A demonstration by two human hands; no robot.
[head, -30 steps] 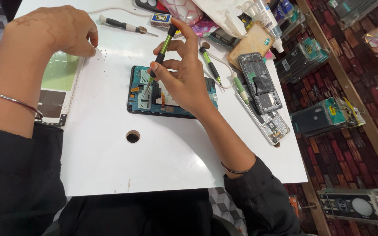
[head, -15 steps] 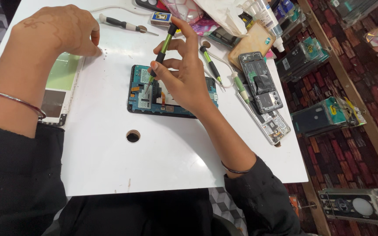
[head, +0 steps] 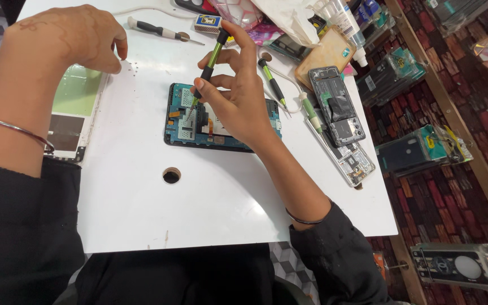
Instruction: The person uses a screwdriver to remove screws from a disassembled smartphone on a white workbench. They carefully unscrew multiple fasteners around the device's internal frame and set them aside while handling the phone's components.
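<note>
An opened phone (head: 184, 121) with its blue inner frame and circuit parts showing lies flat in the middle of the white table (head: 142, 214). My right hand (head: 238, 96) rests over the phone's right half and grips a green and black screwdriver (head: 208, 63), whose tip touches the phone's upper left part. My left hand (head: 74, 36) is curled at the table's far left, fingertips down on the surface by a row of tiny screws (head: 131, 66). A bangle sits on my left forearm.
A round hole (head: 171, 175) is in the table near the phone. A removed back panel (head: 72, 113) lies at the left edge. Other screwdrivers (head: 159, 31), another opened phone (head: 337, 113), a bare phone frame (head: 348, 158), bottles and clutter fill the far and right side.
My left hand has drawn slightly closer to the screws. My right hand stays on the phone with the screwdriver in nearly the same spot.
</note>
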